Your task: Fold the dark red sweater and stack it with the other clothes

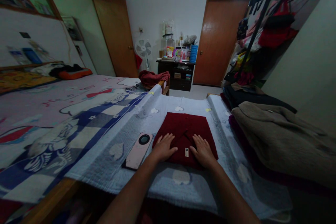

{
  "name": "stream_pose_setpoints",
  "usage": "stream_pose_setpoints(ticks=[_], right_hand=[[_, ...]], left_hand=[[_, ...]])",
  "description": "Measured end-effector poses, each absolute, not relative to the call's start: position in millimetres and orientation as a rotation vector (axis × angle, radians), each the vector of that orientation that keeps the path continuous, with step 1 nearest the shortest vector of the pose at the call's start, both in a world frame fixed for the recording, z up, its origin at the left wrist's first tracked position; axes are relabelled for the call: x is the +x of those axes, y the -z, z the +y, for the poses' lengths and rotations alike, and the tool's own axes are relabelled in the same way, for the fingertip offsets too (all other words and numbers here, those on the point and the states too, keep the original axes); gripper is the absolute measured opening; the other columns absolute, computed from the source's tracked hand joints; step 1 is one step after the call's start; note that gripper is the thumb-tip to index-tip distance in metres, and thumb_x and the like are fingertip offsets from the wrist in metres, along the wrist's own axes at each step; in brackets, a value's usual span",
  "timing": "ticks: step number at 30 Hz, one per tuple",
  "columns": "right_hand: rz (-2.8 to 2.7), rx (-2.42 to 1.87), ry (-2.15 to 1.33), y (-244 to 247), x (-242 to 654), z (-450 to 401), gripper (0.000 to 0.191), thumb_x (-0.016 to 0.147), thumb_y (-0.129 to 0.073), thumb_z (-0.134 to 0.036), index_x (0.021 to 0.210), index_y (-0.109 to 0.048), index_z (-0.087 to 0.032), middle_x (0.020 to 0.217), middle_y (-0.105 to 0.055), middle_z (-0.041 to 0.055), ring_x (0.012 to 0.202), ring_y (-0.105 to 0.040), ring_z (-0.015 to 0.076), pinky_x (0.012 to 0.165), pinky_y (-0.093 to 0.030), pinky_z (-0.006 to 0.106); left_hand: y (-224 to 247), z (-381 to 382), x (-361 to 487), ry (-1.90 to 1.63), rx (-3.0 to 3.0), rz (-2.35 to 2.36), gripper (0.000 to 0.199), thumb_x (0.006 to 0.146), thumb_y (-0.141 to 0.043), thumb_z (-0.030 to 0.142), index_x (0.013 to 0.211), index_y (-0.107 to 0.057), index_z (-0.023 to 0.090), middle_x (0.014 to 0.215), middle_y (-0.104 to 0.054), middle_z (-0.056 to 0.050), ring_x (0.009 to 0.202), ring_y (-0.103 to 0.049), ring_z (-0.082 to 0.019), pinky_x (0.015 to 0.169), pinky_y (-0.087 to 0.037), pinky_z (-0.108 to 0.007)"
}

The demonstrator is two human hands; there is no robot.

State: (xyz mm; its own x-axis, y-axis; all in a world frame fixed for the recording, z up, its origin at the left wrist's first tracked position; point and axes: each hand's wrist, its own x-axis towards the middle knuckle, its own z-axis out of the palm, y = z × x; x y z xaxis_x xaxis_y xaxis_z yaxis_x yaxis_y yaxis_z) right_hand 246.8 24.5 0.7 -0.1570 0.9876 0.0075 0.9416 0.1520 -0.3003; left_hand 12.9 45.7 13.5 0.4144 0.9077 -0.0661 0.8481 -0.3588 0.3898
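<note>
A dark red garment (pixel 187 124), folded into a neat block with a small pale label near its front edge, lies on a light blue cloth (pixel 181 103). My left hand (pixel 165 148) rests flat on the garment's left side, fingers spread. On its right side lies my right hand (pixel 204 149), palm down with the fingers apart. Neither hand grips anything. A pink phone (pixel 137 154) with a round dark camera ring sits on the cloth, left of the garment and apart from my left hand.
Folded clothes, a grey-brown one (pixel 278 136) on top, are piled at the right. A bed with a patterned sheet (pixel 65 101) spreads out at the left. Beyond the cloth are a crumpled red cloth (pixel 153 78), a dark cabinet (pixel 174 80) and a fan (pixel 144 49).
</note>
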Motion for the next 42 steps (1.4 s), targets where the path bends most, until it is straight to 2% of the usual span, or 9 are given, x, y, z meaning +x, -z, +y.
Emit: stream_pose_setpoints(ticks=[10, 16, 20, 23, 26, 30, 33, 38, 42], right_hand=[[-2.183, -1.89, -0.319, 2.4, 246.8, 25.7, 0.059, 0.092, -0.042, -0.042, 0.145, -0.038, -0.015, 0.152, -0.035, 0.0096, 0.144, -0.024, 0.0235, 0.117, -0.017, 0.043], [-2.081, -1.789, -0.375, 2.9, 251.1, 23.0, 0.055, 0.089, -0.048, -0.038, 0.139, -0.045, -0.017, 0.149, -0.041, 0.0099, 0.141, -0.03, 0.0234, 0.116, -0.019, 0.044], [-1.838, -1.585, -0.536, -7.6, 265.1, 26.3, 0.045, 0.086, -0.046, -0.036, 0.126, -0.056, -0.019, 0.14, -0.052, 0.0092, 0.13, -0.046, 0.0211, 0.111, -0.032, 0.039], [-1.623, -1.526, -0.395, -15.8, 284.0, 32.3, 0.039, 0.085, -0.043, -0.034, 0.115, -0.061, -0.017, 0.132, -0.057, 0.0107, 0.124, -0.051, 0.0216, 0.108, -0.036, 0.037], [-1.487, -1.662, -0.253, -15.5, 305.1, 40.0, 0.044, 0.082, -0.043, -0.033, 0.117, -0.06, -0.013, 0.125, -0.06, 0.0157, 0.12, -0.052, 0.0262, 0.107, -0.037, 0.04], [-1.379, -1.904, -0.385, -6.1, 322.5, 48.9, 0.053, 0.08, -0.045, -0.034, 0.125, -0.055, -0.007, 0.126, -0.059, 0.0199, 0.115, -0.057, 0.0283, 0.099, -0.043, 0.039], [-1.319, -1.989, -0.505, -2.5, 323.4, 53.5, 0.053, 0.081, -0.047, -0.034, 0.126, -0.054, -0.007, 0.122, -0.061, 0.0181, 0.108, -0.061, 0.0252, 0.091, -0.047, 0.033], [-1.329, -2.042, -0.607, -4.8, 316.9, 60.0, 0.053, 0.082, -0.051, -0.037, 0.128, -0.05, -0.011, 0.098, -0.07, 0.0118, 0.089, -0.067, 0.0224, 0.073, -0.05, 0.028], [-1.361, -2.049, -0.611, -3.9, 315.3, 66.5, 0.045, 0.079, -0.057, -0.035, 0.12, -0.056, -0.016, 0.093, -0.071, 0.0094, 0.085, -0.067, 0.0222, 0.069, -0.049, 0.027]], left_hand=[[-15.2, 46.3, 7.8, -0.228, 2.256, 1.464, 0.066, 0.088, -0.046, 0.054, 0.145, -0.036, 0.023, 0.155, -0.03, -0.009, 0.145, -0.02, -0.023, 0.117, -0.015, -0.046], [-8.7, 38.3, 5.8, -0.552, 2.166, 1.479, 0.049, 0.09, -0.048, 0.041, 0.135, -0.049, 0.023, 0.147, -0.045, -0.006, 0.141, -0.033, -0.02, 0.118, -0.017, -0.044], [-10.9, 41.8, -6.6, -0.894, 2.002, 1.508, 0.037, 0.09, -0.046, 0.036, 0.121, -0.059, 0.02, 0.138, -0.054, -0.007, 0.132, -0.045, -0.019, 0.114, -0.031, -0.036], [-13.2, 48.6, -15.5, -1.035, 1.944, 1.632, 0.035, 0.086, -0.049, 0.026, 0.119, -0.058, 0.018, 0.134, -0.055, -0.009, 0.128, -0.048, -0.02, 0.112, -0.034, -0.035], [-11.0, 54.8, -19.5, -1.021, 1.88, 1.72, 0.04, 0.081, -0.052, 0.018, 0.121, -0.055, 0.016, 0.129, -0.057, -0.011, 0.125, -0.05, -0.021, 0.111, -0.036, -0.035], [-4.2, 61.0, -19.5, -1.027, 1.677, 1.693, 0.043, 0.076, -0.06, 0.015, 0.119, -0.055, 0.015, 0.127, -0.059, -0.012, 0.123, -0.052, -0.023, 0.108, -0.038, -0.037], [-2.9, 64.4, -19.4, -1.096, 1.447, 1.597, 0.044, 0.072, -0.066, 0.012, 0.115, -0.057, 0.015, 0.122, -0.063, -0.011, 0.118, -0.057, -0.024, 0.104, -0.041, -0.036], [-6.9, 64.7, -19.2, -1.125, 1.131, 1.545, 0.049, 0.07, -0.071, 0.011, 0.115, -0.056, 0.017, 0.107, -0.07, -0.01, 0.101, -0.066, -0.023, 0.092, -0.049, -0.034], [-11.3, 57.5, -17.2, -1.14, 0.95, 1.441, 0.047, 0.072, -0.07, 0.009, 0.115, -0.054, 0.016, 0.1, -0.07, -0.01, 0.09, -0.068, -0.021, 0.083, -0.052, -0.033]])
